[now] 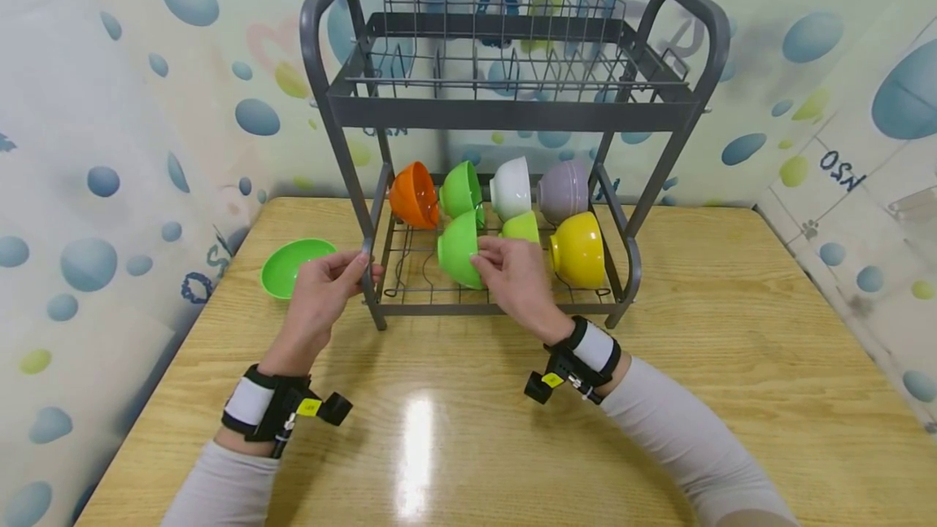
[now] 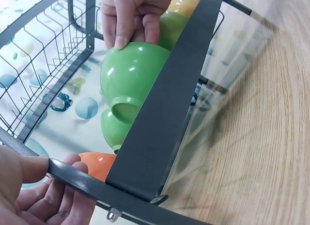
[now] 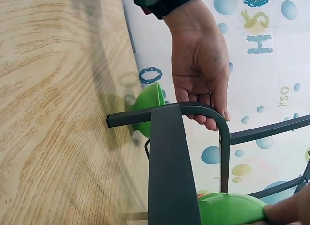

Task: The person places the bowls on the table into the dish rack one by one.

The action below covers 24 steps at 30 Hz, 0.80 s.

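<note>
My right hand (image 1: 518,279) pinches the rim of a green bowl (image 1: 459,250) tipped on its side at the front of the lower tier of a dark grey dish rack (image 1: 468,115). In the left wrist view the bowl (image 2: 133,72) has its base toward the camera. My left hand (image 1: 320,297) holds the rack's left side bar, thumb and fingers around it. Behind stand an orange bowl (image 1: 414,195), another green bowl (image 1: 459,188), a white bowl (image 1: 511,188) and a lilac bowl (image 1: 564,191). A lime bowl (image 1: 521,226), partly hidden by my right hand, and a yellow bowl (image 1: 579,250) stand in front.
On the wooden table (image 1: 468,446), another green bowl (image 1: 281,267) sits left of the rack, partly behind my left hand. The rack's upper tier (image 1: 505,88) has wire dividers and overhangs the bowls. A patterned wall (image 1: 183,104) stands behind the table.
</note>
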Each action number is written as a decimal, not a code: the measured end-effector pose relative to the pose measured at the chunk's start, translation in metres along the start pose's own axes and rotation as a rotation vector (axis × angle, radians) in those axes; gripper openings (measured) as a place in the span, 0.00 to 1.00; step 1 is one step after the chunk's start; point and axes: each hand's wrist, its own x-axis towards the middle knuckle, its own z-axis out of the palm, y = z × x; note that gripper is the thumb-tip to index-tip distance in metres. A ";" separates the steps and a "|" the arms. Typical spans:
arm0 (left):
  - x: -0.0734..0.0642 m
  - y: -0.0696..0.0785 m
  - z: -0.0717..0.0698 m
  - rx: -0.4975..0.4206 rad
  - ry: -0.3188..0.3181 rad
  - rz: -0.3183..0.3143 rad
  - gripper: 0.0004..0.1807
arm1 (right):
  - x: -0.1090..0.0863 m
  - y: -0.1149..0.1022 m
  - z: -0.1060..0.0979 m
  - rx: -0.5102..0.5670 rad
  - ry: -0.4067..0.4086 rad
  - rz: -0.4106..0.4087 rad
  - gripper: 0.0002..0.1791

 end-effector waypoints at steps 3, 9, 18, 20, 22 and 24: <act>0.000 0.000 0.000 -0.002 -0.003 0.001 0.28 | 0.000 0.000 -0.001 -0.021 0.008 -0.018 0.16; -0.001 0.000 0.000 -0.002 -0.011 0.000 0.28 | 0.001 0.000 -0.001 -0.047 0.014 -0.025 0.16; -0.001 0.001 0.000 0.004 -0.004 -0.009 0.28 | 0.002 -0.001 0.000 -0.070 0.022 -0.030 0.16; -0.001 0.001 0.000 0.007 -0.002 -0.011 0.28 | 0.002 -0.002 0.000 -0.070 0.023 -0.028 0.16; -0.001 0.001 0.000 0.007 -0.001 -0.012 0.27 | 0.002 -0.002 0.001 -0.067 0.024 -0.025 0.15; -0.001 0.002 0.000 0.008 -0.001 -0.013 0.27 | 0.002 -0.002 0.001 -0.062 0.024 -0.020 0.15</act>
